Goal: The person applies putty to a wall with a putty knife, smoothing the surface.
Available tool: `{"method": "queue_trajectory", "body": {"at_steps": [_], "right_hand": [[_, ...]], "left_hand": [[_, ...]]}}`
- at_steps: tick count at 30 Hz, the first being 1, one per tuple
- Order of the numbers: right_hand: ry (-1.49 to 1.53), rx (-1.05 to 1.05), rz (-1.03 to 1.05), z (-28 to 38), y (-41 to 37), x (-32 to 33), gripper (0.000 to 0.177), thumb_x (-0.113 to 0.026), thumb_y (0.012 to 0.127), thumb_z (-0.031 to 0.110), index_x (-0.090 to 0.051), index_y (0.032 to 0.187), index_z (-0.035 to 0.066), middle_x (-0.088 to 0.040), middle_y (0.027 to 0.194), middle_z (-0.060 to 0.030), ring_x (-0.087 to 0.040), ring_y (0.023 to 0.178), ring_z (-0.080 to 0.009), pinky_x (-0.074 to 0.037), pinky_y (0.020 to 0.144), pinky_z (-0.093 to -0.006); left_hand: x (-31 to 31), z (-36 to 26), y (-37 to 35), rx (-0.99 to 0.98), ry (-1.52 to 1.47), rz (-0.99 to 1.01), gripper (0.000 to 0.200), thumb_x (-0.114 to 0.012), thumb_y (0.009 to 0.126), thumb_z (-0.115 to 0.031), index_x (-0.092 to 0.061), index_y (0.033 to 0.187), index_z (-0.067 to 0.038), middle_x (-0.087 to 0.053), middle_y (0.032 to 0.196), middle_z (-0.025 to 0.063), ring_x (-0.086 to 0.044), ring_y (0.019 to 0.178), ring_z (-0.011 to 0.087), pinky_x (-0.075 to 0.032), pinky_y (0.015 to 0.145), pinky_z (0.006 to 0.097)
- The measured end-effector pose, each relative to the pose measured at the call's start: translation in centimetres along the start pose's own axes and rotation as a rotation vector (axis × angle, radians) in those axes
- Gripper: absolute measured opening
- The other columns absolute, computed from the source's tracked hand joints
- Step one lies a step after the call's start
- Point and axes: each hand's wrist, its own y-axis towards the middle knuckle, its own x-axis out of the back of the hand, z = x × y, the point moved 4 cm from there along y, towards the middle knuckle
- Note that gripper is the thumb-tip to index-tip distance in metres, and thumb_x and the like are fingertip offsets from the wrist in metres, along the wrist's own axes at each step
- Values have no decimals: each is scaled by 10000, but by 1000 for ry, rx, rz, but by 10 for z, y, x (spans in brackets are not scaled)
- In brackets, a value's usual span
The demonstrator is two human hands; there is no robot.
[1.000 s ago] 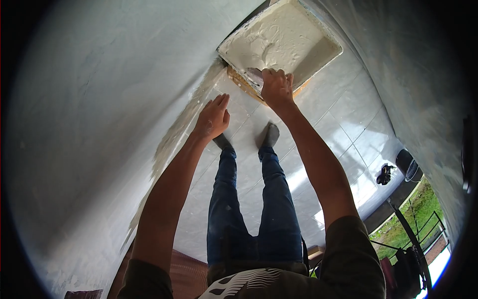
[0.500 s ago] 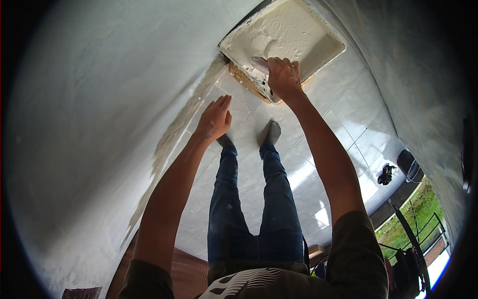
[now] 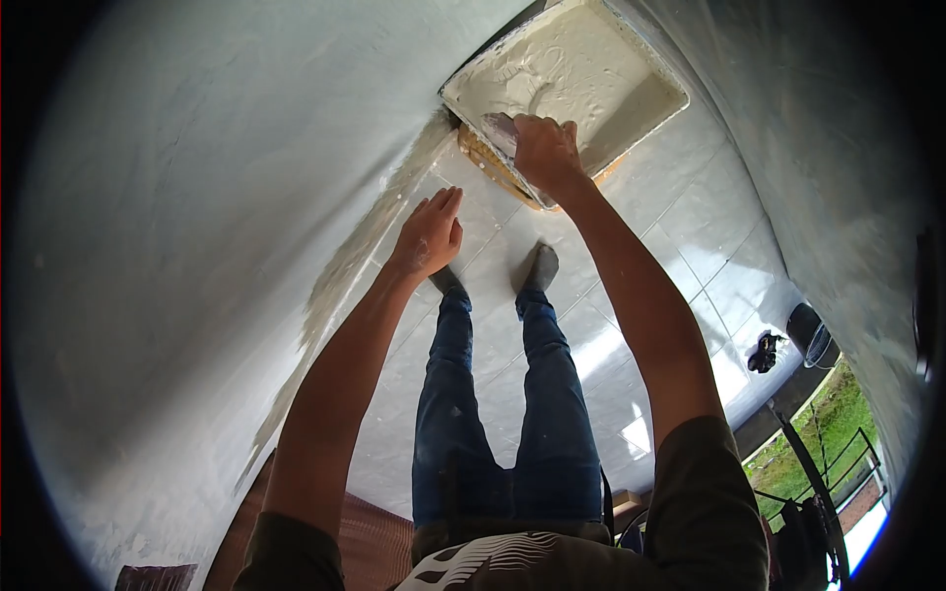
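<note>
My right hand (image 3: 549,156) is closed around a putty knife (image 3: 500,132), whose greyish, coated blade points left; its handle is hidden in the fist. The hand is over the near left part of a large rectangular tray (image 3: 666,110) smeared with thick off-white filler (image 3: 562,74). Lower and to the left, my left hand (image 3: 430,231) hovers with its fingers stretched out and nothing visible in it. White smudges mark its wrist.
A smooth grey-white wall (image 3: 187,217) rises on the left, its lower edge unevenly coated. Below the tray shows an orange-yellow support (image 3: 485,163). My feet stand on pale tiles (image 3: 680,217). At the right lie a small black object (image 3: 765,352) and a dark bucket (image 3: 806,323).
My right hand has moved left with the putty knife, toward the tray's left edge. My left hand stays nearly where it was.
</note>
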Motion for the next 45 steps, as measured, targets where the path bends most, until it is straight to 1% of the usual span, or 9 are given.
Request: {"method": "queue_trajectory", "body": {"at_steps": [4,10,12,16,24,32,35,38,45], "right_hand": [[-7,56,-236,0,8,5,124,-488,870,93,-602,912,70,-689,948,-130,-655,943,-340,-396,838,-508],[34,7,-69,20,29,-2,153,-498,865,82,-618,957,66,-697,938,-140,-659,929,-333,-396,883,-502],[-107,59,-162,23,37,-4,154,-594,832,100,-644,975,69,-702,974,-117,-656,981,-300,-378,946,-508],[0,17,-342,9,45,3,122,-506,868,96,-608,930,69,-692,923,-145,-667,919,-337,-401,875,-524],[-71,131,-288,24,49,-6,120,-507,870,103,-608,928,72,-694,958,-141,-669,939,-337,-405,865,-545],[231,-130,-198,23,56,3,195,-533,833,93,-645,980,29,-708,956,-178,-685,977,-351,-391,960,-557],[175,-72,-136,25,54,-11,176,-528,836,85,-637,962,29,-705,974,-183,-680,994,-353,-401,950,-559],[108,-85,-466,1,60,-8,108,-526,883,114,-616,872,56,-702,905,-170,-672,905,-374,-422,867,-509],[21,27,-284,-2,13,-16,70,-520,877,107,-574,890,63,-684,870,-163,-668,855,-368,-402,820,-512]], "left_hand": [[-3,1,-4,29,-3,16,469,-545,877,-67,-477,1334,13,-551,1324,180,-551,1221,333,-427,1078,455],[-13,6,-10,23,-7,34,465,-540,880,-67,-476,1333,13,-551,1327,187,-543,1233,340,-425,1080,459],[-11,8,-11,32,-3,41,463,-539,881,-67,-476,1332,13,-552,1328,187,-541,1236,342,-424,1081,459],[-8,9,-9,20,-12,21,467,-542,876,-65,-476,1332,14,-553,1325,187,-539,1238,343,-423,1083,458],[-3,6,-3,-6,12,-8,487,-554,865,-59,-471,1338,22,-554,1319,189,-558,1214,339,-431,1073,451],[-11,8,-5,23,-42,33,483,-551,868,-60,-474,1338,26,-555,1322,193,-553,1225,337,-428,1077,450],[-15,9,-8,5,18,3,484,-551,868,-57,-473,1339,24,-555,1323,194,-553,1223,335,-433,1070,450],[-13,9,-9,-12,-4,6,481,-548,870,-58,-474,1339,22,-554,1329,190,-548,1230,336,-432,1071,454],[-13,14,-5,31,-35,38,477,-545,874,-60,-473,1338,20,-552,1325,188,-543,1232,337,-424,1080,459]]}}
